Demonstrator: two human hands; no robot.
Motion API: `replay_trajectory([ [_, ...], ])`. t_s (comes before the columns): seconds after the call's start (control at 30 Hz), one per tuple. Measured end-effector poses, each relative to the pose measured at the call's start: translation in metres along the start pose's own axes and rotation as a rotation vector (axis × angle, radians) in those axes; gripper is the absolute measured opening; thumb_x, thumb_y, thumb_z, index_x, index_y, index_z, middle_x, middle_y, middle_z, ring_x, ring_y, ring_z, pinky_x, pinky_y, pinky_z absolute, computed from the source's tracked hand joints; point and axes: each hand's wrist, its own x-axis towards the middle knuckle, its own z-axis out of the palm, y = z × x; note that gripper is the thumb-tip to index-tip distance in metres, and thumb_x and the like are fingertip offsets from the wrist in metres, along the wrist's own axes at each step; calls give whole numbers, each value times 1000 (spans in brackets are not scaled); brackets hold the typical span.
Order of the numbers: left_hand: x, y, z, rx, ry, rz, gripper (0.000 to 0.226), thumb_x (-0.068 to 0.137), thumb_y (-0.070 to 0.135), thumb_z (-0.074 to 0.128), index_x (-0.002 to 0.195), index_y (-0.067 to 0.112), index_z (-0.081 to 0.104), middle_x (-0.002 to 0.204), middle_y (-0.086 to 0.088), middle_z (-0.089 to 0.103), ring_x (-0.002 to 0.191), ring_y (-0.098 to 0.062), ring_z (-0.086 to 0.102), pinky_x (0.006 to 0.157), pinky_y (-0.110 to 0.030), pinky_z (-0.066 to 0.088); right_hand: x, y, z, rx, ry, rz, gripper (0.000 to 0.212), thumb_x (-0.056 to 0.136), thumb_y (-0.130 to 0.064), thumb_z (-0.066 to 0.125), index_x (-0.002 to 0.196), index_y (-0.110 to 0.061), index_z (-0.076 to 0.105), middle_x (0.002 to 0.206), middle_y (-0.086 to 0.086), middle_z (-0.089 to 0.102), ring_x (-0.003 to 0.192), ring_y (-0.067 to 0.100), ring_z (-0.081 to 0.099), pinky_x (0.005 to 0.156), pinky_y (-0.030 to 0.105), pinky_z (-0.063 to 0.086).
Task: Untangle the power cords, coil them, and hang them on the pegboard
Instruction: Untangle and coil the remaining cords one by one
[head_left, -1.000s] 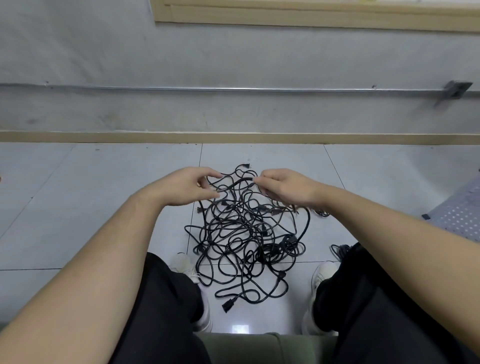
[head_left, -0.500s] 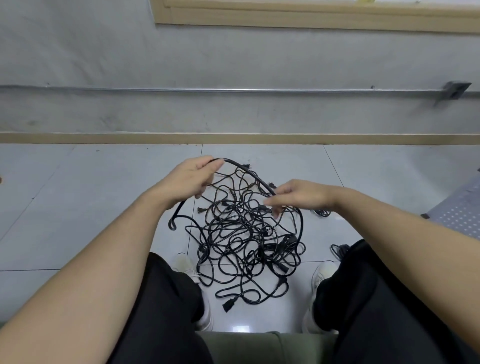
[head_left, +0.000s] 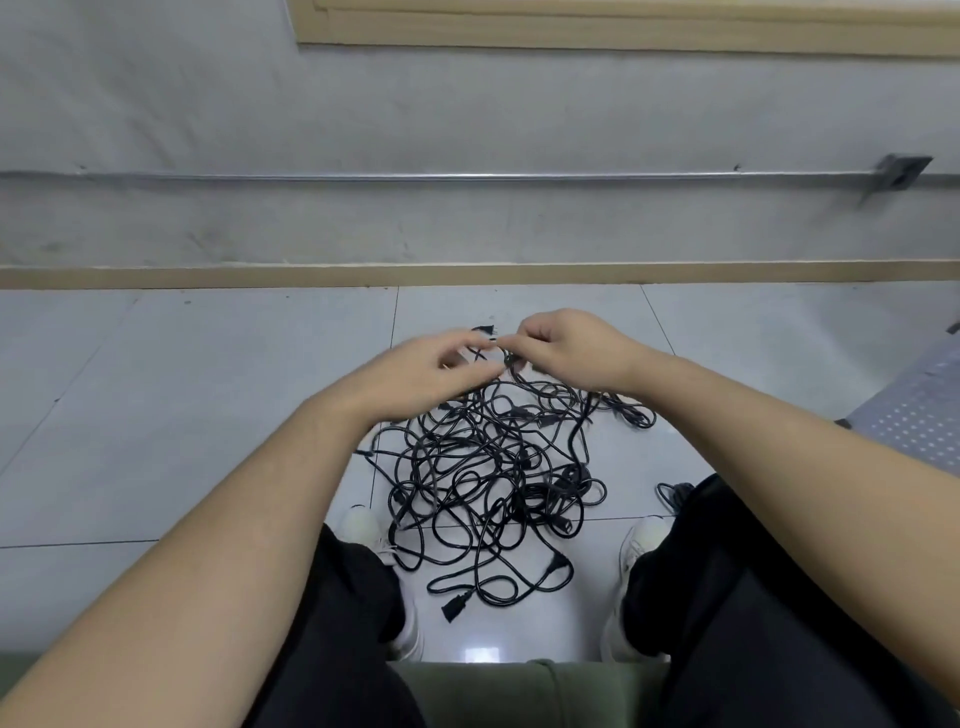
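Untangling step, early. Your left hand (head_left: 426, 371) and right hand (head_left: 566, 348) meet fingertip to fingertip over the far edge of the tangled heap of thin black rubber power cords (head_left: 493, 467), which lies on the pale tiled floor (head_left: 208, 415) below and nearer you than both hands. Each hand's curled fingers pinch a strand, I judge. Nothing is coiled. Next: trace one plug end free, pulling gently.

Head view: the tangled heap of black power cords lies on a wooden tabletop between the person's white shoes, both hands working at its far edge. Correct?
Not quite. The head view shows the tangled heap of black power cords lying on a pale grey tiled floor, not a wooden tabletop. The rest holds: it sits between the white shoes, with the left hand and right hand at its far edge.
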Motion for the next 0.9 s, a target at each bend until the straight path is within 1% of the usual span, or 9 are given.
replay_trajectory([
  [0.1, 8, 11, 15, 231, -83, 79, 41, 102, 56, 47, 80, 26, 63, 68, 6, 58, 58, -4, 50, 64, -32, 42, 4, -8, -1, 28, 16, -22, 39, 103, -39, 55, 69, -22, 56, 55, -7, 49, 46, -1, 45, 50, 15, 35],
  [0.2, 7, 8, 7, 57, 41, 125, 47, 105, 52, 46, 67, 24, 48, 61, 11, 42, 55, -8, 37, 57, -31, 33, -5, 1, -6, 394, -41, 58, 43, 99, -51, 57, 73, -17, 56, 50, -10, 46, 52, 13, 44, 54, 20, 39],
  [0.3, 3, 3, -2, -90, 199, 85, 44, 105, 50, 44, 72, 21, 47, 59, 16, 39, 53, -5, 34, 53, -23, 28, -17, 18, -4, 496, -218, 71, 46, 93, -56, 60, 73, -15, 58, 64, 4, 64, 70, 18, 57, 74, 25, 48],
  [0.43, 3, -4, -10, -317, 374, 14, 46, 104, 53, 47, 67, 25, 46, 55, 13, 41, 52, -9, 33, 55, -31, 27, -21, 43, 12, 328, -400, 149, 58, 83, -62, 68, 94, -6, 61, 94, 7, 76, 93, 16, 63, 104, 51, 45],
  [0.53, -1, -3, -22, -549, 583, -2, 43, 108, 43, 45, 71, 23, 50, 54, 9, 43, 50, -10, 35, 53, -29, 30, -25, 52, 18, 64, -452, 177, 53, 98, -61, 51, 79, -13, 62, 74, -3, 68, 76, 10, 62, 88, 32, 47],
  [0.6, -6, -3, -31, -571, 641, 35, 29, 109, 37, 45, 87, 23, 58, 58, 4, 51, 51, -12, 41, 52, -27, 34, -25, 50, 14, 31, -330, 191, 51, 107, -50, 37, 76, -14, 57, 67, -2, 55, 65, 15, 50, 70, 30, 40],
  [0.73, -13, -13, -35, -591, 555, 9, 17, 107, 43, 45, 122, 39, 53, 92, -3, 69, 64, -17, 59, 59, -29, 49, -17, 44, 0, -29, -100, 171, 42, 108, -44, 39, 92, -11, 60, 78, 1, 58, 77, 22, 53, 67, 30, 39],
  [0.83, -10, -16, -28, -417, 506, 66, 30, 91, 57, 52, 120, 51, 53, 121, 1, 65, 93, -15, 67, 83, -37, 55, -19, 41, -1, -67, -105, 164, 32, 104, -37, 52, 77, -21, 53, 70, -2, 55, 66, 16, 49, 58, 25, 37],
  [0.9, -5, -13, -21, -341, 377, 88, 35, 83, 70, 54, 116, 60, 53, 126, 5, 64, 103, -12, 68, 91, -38, 53, -20, 35, 1, -68, -95, 149, 34, 101, -33, 58, 71, -21, 48, 65, -3, 50, 61, 15, 44, 51, 22, 32],
])
